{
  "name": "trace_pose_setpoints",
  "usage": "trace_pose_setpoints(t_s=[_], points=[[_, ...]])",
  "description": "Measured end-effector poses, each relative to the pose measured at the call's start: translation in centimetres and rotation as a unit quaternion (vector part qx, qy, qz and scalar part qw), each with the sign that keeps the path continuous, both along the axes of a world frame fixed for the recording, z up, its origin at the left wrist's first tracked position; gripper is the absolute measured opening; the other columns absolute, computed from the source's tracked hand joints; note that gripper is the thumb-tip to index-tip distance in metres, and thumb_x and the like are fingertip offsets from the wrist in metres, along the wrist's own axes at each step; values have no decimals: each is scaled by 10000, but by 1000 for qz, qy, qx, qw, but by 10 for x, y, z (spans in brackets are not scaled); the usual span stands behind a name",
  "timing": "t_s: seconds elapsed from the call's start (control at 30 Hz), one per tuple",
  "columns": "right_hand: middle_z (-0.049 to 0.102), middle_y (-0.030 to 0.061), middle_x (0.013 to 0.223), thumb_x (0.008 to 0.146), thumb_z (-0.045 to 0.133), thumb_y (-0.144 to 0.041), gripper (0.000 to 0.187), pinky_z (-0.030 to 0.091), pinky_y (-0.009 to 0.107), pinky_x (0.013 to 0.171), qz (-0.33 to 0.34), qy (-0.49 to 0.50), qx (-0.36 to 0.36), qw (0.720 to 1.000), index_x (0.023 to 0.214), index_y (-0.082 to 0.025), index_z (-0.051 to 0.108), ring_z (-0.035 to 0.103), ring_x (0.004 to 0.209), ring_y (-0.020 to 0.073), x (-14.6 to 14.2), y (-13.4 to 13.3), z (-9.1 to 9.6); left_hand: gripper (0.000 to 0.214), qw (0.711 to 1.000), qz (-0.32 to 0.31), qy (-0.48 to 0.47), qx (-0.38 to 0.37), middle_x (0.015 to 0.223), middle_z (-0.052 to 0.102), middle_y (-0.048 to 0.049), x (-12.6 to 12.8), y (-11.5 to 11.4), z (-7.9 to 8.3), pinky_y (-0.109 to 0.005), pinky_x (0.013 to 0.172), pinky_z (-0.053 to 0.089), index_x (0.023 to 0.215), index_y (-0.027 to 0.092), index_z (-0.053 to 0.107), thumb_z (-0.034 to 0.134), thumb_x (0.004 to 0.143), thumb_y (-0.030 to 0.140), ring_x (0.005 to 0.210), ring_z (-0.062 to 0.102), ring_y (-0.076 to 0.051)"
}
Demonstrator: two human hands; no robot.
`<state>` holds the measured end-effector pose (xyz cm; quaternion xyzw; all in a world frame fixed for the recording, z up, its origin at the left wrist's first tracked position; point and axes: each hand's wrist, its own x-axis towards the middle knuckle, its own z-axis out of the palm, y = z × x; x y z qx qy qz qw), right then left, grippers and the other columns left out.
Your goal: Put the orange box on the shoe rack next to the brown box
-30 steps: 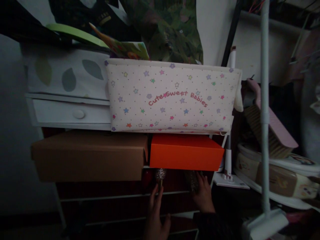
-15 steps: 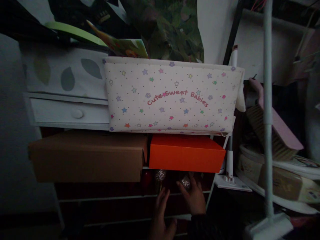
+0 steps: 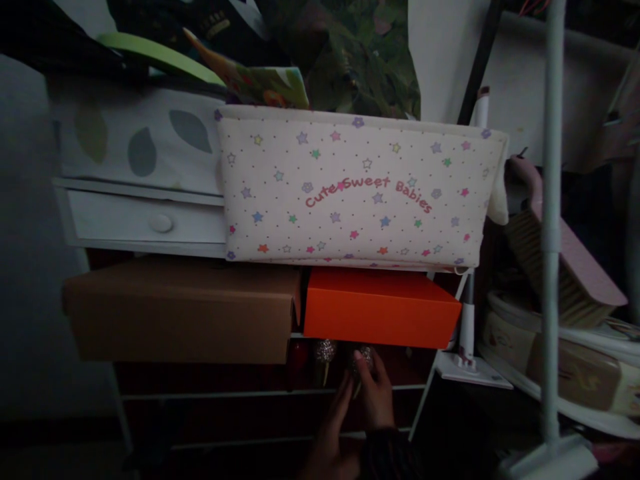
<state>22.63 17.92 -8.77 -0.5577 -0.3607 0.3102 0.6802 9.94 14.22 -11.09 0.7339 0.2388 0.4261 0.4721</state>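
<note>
Low in the view, my right hand, in a dark knitted sleeve, pinches a glittery ball on a thin stem between fingers and thumb. My left hand lies beside it in the dim light, its fingertips close to that stem and holding nothing I can see. A second glittery ball with a gold stem stands a little to the left, just under the orange box, apart from both hands. Shadow hides most of the stems and the lower parts of my hands.
Above the hands sit a brown cardboard box and a cream star-printed fabric bin. A white drawer unit lies behind them. To the right stand a white pole and a pink-backed brush. Dark shelving with white rails runs below.
My right hand has moved left with the glittery ball in its fingers. My left hand has moved right, so the two hands are now close together. The other glittery ball has stayed in place.
</note>
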Motion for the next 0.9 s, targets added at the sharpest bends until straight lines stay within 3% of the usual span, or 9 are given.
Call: trace_pose_setpoints(t_s=[0.43, 0.7, 0.9], points=[[585, 130, 1288, 696, 659, -546, 771, 377, 390, 1059, 11, -1, 49, 999, 1316, -129, 468, 523, 1208, 265, -14, 0, 16, 841, 999, -13, -21, -29, 1584, 63, -43, -10, 1, 18, -418, 1187, 88, 1473, 216, 183, 642, 777, 327, 1448, 71, -219], [601, 149, 1262, 695, 670, -529, 763, 405, 396, 1036, 2, -14, 54, 998, 1301, -102, 487, 529, 1200, 276, -15, 2, 15, 839, 999, -10, -14, -39, 1583, 70, -56, -8, 6, 19, -435, 1186, 84, 1472, 196, 199, 641, 762, 267, 1448, 67, -230], [611, 122, 1255, 739, 641, -507, 717, 395, 399, 1043, 15, -31, 64, 997, 1331, -144, 468, 526, 1205, 262, -13, 5, 12, 841, 999, -12, -17, -47, 1581, 74, -16, -10, 5, 26, -449, 1184, 85, 1467, 258, 203, 631, 746, 195, 1447, 59, -221]])
